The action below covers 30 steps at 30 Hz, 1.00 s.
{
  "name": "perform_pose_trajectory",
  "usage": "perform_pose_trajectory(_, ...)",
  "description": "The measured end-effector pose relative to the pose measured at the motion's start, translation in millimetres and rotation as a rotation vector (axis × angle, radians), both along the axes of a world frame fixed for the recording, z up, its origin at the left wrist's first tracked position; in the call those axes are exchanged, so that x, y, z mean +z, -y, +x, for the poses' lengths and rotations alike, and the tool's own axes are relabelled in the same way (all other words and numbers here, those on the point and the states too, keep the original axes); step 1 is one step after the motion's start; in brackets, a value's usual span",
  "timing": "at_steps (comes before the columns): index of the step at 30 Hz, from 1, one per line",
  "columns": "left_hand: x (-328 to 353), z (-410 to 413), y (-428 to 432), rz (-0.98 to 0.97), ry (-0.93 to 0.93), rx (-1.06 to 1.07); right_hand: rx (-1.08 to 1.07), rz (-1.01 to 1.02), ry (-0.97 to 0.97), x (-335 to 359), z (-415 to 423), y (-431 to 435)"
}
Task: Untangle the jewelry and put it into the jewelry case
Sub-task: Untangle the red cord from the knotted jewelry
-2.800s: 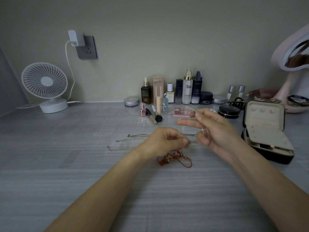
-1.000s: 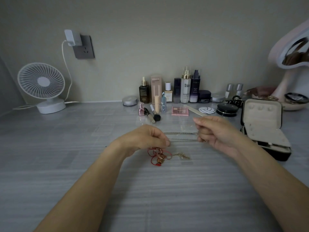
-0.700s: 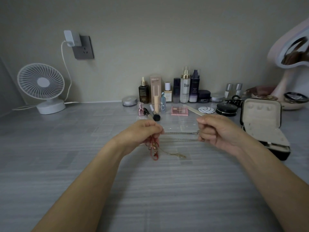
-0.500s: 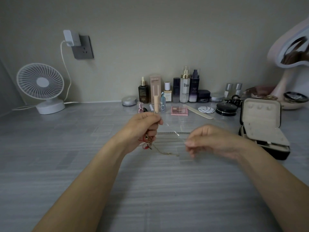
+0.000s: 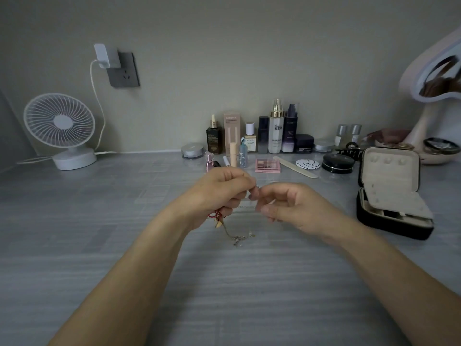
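Note:
My left hand (image 5: 219, 193) is raised above the grey table (image 5: 124, 245) and grips a tangle of jewelry. A red cord bracelet (image 5: 216, 216) hangs below its palm, and a thin silver chain (image 5: 237, 237) trails down from it to the tabletop. My right hand (image 5: 291, 206) is close beside the left one, fingertips pinching the chain right where the left fingers hold it. The black jewelry case (image 5: 394, 196) stands open at the right, its beige lid upright.
A row of cosmetic bottles (image 5: 277, 128), a pink palette (image 5: 267, 165), a nail file (image 5: 296, 167) and a black compact (image 5: 338, 163) line the back. A white fan (image 5: 61, 131) stands at back left. A pink mirror (image 5: 434, 71) rises at the right.
My left hand lifted the red bracelet and chain off the table. My right hand let go of the stretched chain's far end and moved left to meet the left fingertips.

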<state>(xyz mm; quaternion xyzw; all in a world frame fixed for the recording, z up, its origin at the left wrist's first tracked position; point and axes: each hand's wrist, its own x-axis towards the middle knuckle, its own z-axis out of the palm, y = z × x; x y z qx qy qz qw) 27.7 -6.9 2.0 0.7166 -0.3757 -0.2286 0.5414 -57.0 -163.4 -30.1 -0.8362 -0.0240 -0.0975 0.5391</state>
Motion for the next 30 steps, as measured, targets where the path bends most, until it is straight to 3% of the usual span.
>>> perform_pose_trajectory(6, 2.3, 0.6, -1.3, -0.025, -0.010, -0.006, 0.045, 0.020, -0.001, -0.5, 0.7, -4.4)
perform_pose_trajectory(17, 0.6, 11.2, -5.2, -0.034, -0.049, 0.048, -0.159, 0.314, 0.139, 12.6, -4.6, 6.7)
perform_pose_trajectory(30, -0.3, 21.0, -11.6, -0.004, -0.067, 0.095, -0.143, 0.349, 0.088, 14.1, -6.3, 19.4)
